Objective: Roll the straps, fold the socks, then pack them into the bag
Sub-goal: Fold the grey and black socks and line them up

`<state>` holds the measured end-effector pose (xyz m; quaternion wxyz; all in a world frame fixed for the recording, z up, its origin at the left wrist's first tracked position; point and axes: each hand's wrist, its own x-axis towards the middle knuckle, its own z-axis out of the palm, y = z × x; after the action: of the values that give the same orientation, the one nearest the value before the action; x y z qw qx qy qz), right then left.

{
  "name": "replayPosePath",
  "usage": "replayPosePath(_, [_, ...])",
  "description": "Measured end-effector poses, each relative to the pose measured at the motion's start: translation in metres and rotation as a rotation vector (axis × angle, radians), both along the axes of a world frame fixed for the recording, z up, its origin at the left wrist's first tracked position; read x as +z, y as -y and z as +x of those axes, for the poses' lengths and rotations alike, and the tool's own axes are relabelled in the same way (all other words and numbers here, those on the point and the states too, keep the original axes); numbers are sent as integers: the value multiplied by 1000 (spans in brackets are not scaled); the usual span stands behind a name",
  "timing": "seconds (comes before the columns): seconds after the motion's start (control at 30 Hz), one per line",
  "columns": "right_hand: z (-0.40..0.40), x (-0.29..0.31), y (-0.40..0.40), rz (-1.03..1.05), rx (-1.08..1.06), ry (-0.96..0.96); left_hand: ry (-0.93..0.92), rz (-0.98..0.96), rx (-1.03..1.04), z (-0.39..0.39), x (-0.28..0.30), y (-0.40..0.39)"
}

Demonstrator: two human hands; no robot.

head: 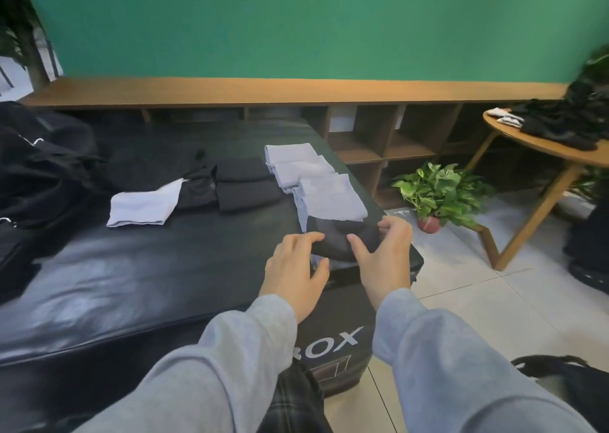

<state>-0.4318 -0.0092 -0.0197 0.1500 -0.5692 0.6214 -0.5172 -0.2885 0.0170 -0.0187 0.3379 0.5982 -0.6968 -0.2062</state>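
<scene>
A dark sock (342, 238) lies at the near right corner of the black bench (138, 278). My left hand (293, 271) and my right hand (382, 254) both grip it with curled fingers, one at each side. Just behind it lie three folded pale socks (329, 198) in a row. Two folded black socks (247, 182) sit left of them, and one flat pale sock (141, 205) lies further left. A black bag (36, 159) rests at the bench's far left.
A potted green plant (441, 192) stands on the tiled floor right of the bench. A round wooden table (557, 149) at the right carries a pile of dark cloth. A low wooden shelf runs along the green wall. Another black bag (557, 373) lies bottom right.
</scene>
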Motion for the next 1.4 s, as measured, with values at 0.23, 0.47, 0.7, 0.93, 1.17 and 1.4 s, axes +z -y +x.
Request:
replayPosePath(0.23, [-17, -7, 15, 77, 17, -176, 182, 44, -39, -10, -9, 12])
replayPosePath(0.47, [-15, -8, 28, 124, 41, -217, 214, 76, -51, -6, -15, 20])
replayPosePath(0.7, [-15, -18, 32, 240, 84, -246, 219, 90, -69, 0, -22, 23])
replayPosePath(0.93, [-9, -18, 33, 288, -15, -489, 280, 114, -101, 8, -18, 25])
replayPosePath(1.17, [19, 3, 20, 206, -121, -542, 83, -196, -80, 76, -9, 25])
replayPosePath(1.4, [87, -10, 3, -117, 205, -429, 197, -286, 181, 174, -14, 19])
